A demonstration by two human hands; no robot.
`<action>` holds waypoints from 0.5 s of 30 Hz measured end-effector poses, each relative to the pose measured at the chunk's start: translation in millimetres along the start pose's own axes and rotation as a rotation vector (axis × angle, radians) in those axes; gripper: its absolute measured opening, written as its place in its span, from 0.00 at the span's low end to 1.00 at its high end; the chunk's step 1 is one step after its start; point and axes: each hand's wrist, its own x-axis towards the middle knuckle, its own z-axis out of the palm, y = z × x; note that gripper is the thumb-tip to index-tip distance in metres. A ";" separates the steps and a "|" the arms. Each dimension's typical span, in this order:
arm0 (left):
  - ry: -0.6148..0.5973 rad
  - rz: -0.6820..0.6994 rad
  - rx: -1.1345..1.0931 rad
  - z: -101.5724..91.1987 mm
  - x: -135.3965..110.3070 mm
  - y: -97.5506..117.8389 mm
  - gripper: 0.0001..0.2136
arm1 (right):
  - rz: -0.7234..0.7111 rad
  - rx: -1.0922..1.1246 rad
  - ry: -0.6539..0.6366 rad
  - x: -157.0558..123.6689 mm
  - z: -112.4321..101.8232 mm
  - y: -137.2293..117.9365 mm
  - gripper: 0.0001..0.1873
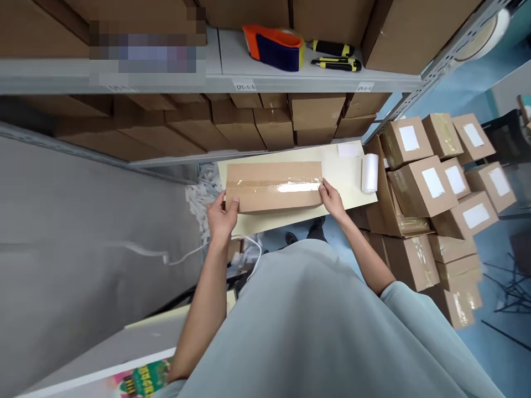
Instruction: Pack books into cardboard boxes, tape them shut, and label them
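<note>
A: What was nearest?
B: A pale shirt (315,331). Beyond it, the left hand (223,216) and right hand (332,200) clasped opposite ends of a taped cardboard box (274,185), fingers curled round its edges.
A: Where was the box?
B: Flat on a cream board (346,182), seemingly sealed. Lifting it would need level grips.

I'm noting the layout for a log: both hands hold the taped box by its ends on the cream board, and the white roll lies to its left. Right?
Not quite. The head view shows the white roll to the right of the taped box, beyond the right hand. The left hand and right hand do hold its ends on the cream board.
</note>
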 end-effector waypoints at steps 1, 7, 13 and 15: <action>0.036 -0.054 -0.031 6.4 -6.4 0.6 0.33 | -0.025 -0.041 -0.003 6.4 -3.8 -0.7 0.38; 0.071 0.292 -0.066 33.7 -22.3 70.7 0.35 | -0.372 -0.291 -0.032 15.6 17.5 -18.1 0.43; -0.222 0.614 -0.019 67.6 -3.2 136.8 0.34 | -0.420 -0.398 -0.158 14.2 51.9 -29.5 0.38; -0.259 0.619 0.000 72.0 1.5 134.3 0.35 | -0.399 -0.409 -0.175 15.2 49.4 -30.0 0.38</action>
